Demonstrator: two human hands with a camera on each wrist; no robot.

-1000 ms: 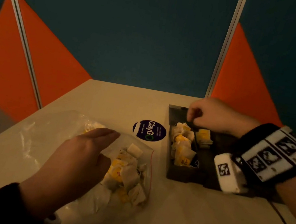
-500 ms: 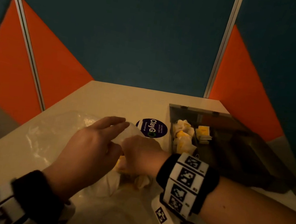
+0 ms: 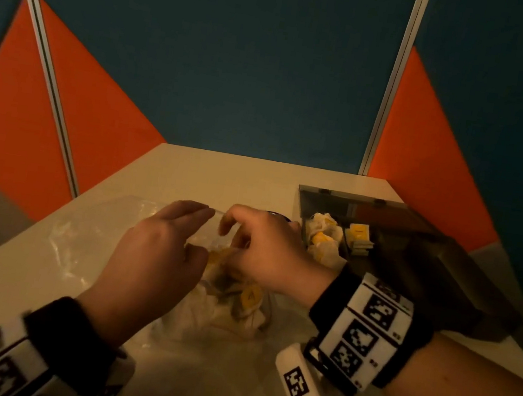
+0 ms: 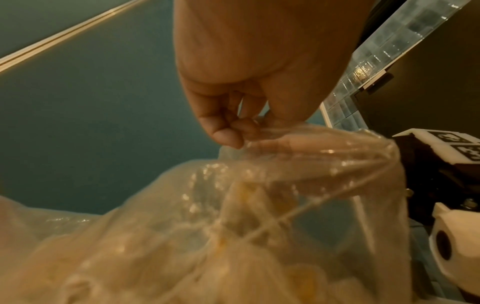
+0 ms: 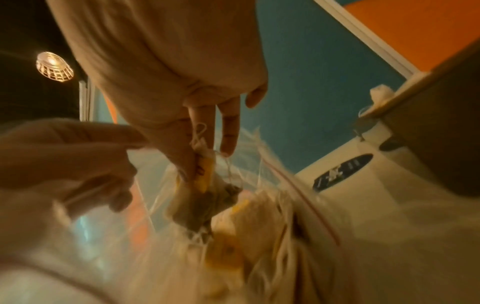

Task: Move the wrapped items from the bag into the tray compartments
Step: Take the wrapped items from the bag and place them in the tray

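Head view, nearest me: my left hand (image 3: 160, 251) pinches the rim of the clear plastic zip bag (image 3: 88, 241) to hold its mouth open, so my right hand (image 3: 262, 254) can reach in. It pinches one white-and-yellow wrapped item (image 5: 200, 176) between both hands. Beyond, right, the dark compartment tray (image 3: 428, 263) waits.
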